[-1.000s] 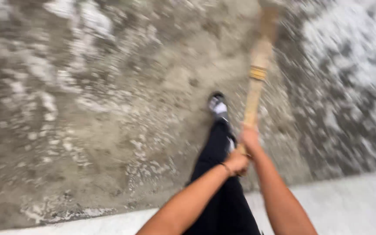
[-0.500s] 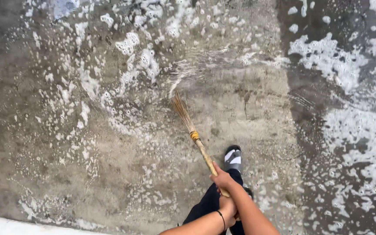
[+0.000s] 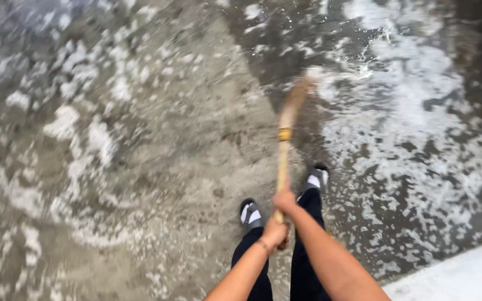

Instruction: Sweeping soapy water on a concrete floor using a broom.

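Both my hands grip the handle of a straw broom (image 3: 284, 146) with a yellow band. My right hand (image 3: 285, 200) sits higher on the stick, and my left hand (image 3: 274, 234), with a thin bracelet at the wrist, holds the stick's end just below it. The blurred broom head (image 3: 297, 95) touches the wet concrete floor (image 3: 157, 145) ahead of my feet, at the edge of a patch of white foam (image 3: 419, 122). My feet in dark sandals (image 3: 250, 213) stand on the floor under the handle.
Soapy foam lies in streaks over the concrete on the left (image 3: 79, 128) and thickly on the right. A pale raised ledge (image 3: 458, 276) runs along the bottom right corner.
The broom has swung from the left to straight ahead and to the right, towards the foam. The view has shifted and both feet now show.
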